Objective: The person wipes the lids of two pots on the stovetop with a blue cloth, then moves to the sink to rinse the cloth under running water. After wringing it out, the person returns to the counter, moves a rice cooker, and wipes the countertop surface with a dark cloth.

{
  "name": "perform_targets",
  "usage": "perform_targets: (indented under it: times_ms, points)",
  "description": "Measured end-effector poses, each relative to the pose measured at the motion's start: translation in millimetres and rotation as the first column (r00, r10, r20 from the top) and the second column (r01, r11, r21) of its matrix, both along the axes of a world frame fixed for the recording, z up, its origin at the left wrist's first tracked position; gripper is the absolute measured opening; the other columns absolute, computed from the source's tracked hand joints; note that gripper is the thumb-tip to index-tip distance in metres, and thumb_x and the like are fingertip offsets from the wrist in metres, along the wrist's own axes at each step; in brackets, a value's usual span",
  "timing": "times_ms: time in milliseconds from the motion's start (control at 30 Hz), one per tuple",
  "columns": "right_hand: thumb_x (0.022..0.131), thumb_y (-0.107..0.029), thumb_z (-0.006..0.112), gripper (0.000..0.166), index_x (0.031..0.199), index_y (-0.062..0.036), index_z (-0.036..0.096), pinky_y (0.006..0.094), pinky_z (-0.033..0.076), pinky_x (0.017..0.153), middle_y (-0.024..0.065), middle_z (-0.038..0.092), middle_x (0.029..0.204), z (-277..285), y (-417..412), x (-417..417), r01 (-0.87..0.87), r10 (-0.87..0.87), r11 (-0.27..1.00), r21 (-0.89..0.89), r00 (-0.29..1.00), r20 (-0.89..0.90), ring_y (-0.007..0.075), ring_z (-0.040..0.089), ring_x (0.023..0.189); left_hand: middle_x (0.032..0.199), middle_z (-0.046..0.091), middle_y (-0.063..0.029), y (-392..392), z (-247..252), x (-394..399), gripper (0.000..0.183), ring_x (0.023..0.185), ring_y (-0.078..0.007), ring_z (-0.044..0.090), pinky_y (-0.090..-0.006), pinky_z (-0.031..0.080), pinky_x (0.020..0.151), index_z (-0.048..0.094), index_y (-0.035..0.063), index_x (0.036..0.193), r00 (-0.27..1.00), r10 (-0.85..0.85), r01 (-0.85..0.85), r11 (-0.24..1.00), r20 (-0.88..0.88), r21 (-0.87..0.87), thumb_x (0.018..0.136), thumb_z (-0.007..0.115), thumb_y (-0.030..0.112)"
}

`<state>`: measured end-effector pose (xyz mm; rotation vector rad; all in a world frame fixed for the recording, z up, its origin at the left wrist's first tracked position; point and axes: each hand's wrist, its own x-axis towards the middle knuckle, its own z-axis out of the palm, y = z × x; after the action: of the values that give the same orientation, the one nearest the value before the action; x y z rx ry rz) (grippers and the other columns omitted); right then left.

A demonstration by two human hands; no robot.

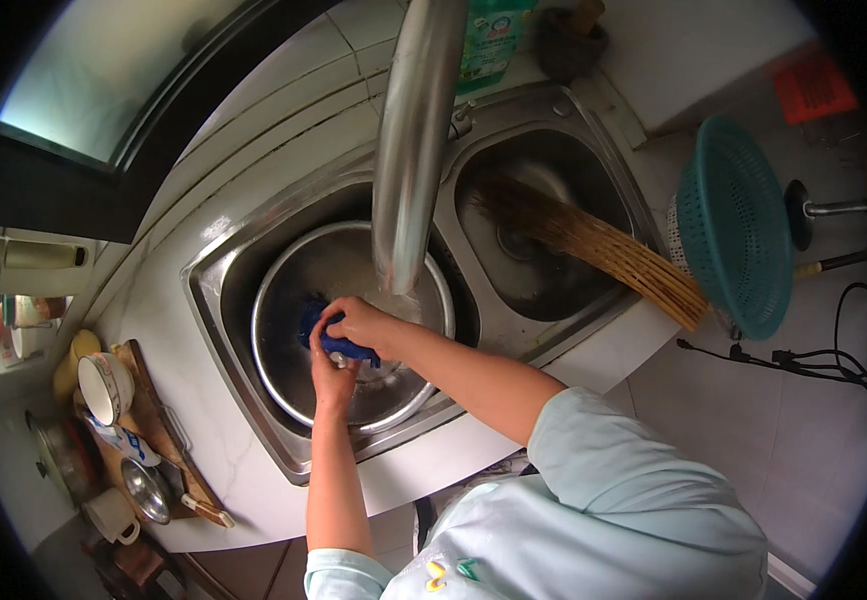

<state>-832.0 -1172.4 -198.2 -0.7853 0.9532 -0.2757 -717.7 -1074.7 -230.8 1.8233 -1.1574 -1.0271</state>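
Note:
Both my hands grip a wet dark blue cloth (349, 349) inside a round metal basin (259, 330). My left hand (334, 379) holds it from below, with the thumb and fingers around it. From the right, my right hand (358, 322) closes over the upper side of the cloth, its fingers next to those of the left. The basin stands in the left bowl of a double stainless steel sink (201, 277). Water covers the basin's bottom, and a thick metal pipe (411, 172) hangs over its far right part.
A bundled-twig brush (591, 240) leans out of the right sink bowl. A teal plastic colander (737, 225) is at the right, near black cables (801, 360). On the left, a cutting board (152, 435) bears a white bowl (103, 390), a metal bowl (146, 491) and a knife (207, 510).

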Motion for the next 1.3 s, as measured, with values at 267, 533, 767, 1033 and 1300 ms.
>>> perform_targets:
  times_ms: [267, 533, 767, 1033, 1300]
  points:
    - [0.072, -0.018, 0.075, 0.055, 0.123, -0.0198, 0.055, 0.0381, 0.049, 0.086, 0.0131, 0.053, 0.11, 73.0, 4.6, -54.1, -0.588, 0.228, 0.473, -0.656, 0.801, -0.554, 0.0316, 0.06, 0.099, 0.097, 0.052, -0.0127, -3.6, 60.9, 19.3, 0.031, 0.096, -0.0316, 0.052, -0.0399, 0.046, 0.08, 0.062, 0.0058, 0.091, 0.859, 0.083, -0.006, 0.989, 0.505, -0.151, 0.063, 0.069, -0.008]
    - [0.079, -0.006, 0.059, 0.022, 0.1, -0.0139, 0.063, 0.0417, 0.05, 0.078, 0.0024, 0.056, 0.111, 83.0, -8.0, -70.0, -0.654, -0.014, 0.222, -0.723, 0.739, -0.673, 0.028, 0.061, 0.097, 0.095, 0.06, -0.0134, -1.4, 111.8, 31.2, 0.034, 0.096, -0.0344, 0.057, -0.046, 0.044, 0.09, 0.053, 0.0054, 0.088, 0.737, -0.064, 0.161, 0.983, 0.673, -0.083, 0.067, 0.08, 0.011]
    - [0.076, 0.002, 0.057, 0.03, 0.102, -0.0119, 0.062, 0.0415, 0.051, 0.073, 0.0094, 0.064, 0.095, 110.9, -15.3, -74.6, -0.329, -0.269, 0.211, -0.921, 0.886, -0.378, 0.0339, 0.063, 0.086, 0.093, 0.058, -0.0077, 0.2, 151.4, 37.1, 0.033, 0.09, -0.0308, 0.059, -0.0406, 0.05, 0.073, 0.058, 0.0107, 0.097, 0.696, 0.071, 0.115, 0.971, 0.714, -0.209, 0.069, 0.069, -0.003]
    - [0.078, 0.003, 0.056, 0.028, 0.102, -0.0117, 0.062, 0.046, 0.049, 0.075, 0.014, 0.063, 0.097, 106.0, -27.0, -73.8, -0.533, -0.202, 0.17, -0.829, 0.805, -0.558, 0.0376, 0.062, 0.087, 0.088, 0.058, -0.0116, -2.4, 144.1, 54.9, 0.023, 0.082, -0.0323, 0.058, -0.0386, 0.048, 0.069, 0.057, 0.0042, 0.087, 0.935, 0.086, -0.062, 0.995, 0.345, -0.081, 0.072, 0.075, 0.007]
    - [0.081, 0.005, 0.054, 0.03, 0.107, -0.0054, 0.064, 0.0271, 0.046, 0.082, 0.0057, 0.065, 0.095, 83.9, -21.8, -79.1, -0.059, -0.074, 0.72, -0.692, 0.984, -0.161, 0.0159, 0.06, 0.089, 0.079, 0.058, -0.0027, 4.3, 113.2, 29.3, 0.017, 0.075, -0.0111, 0.053, -0.0255, 0.043, 0.068, 0.062, 0.0014, 0.089, 0.957, 0.27, -0.29, 0.917, -0.111, -0.273, 0.085, 0.07, 0.015]
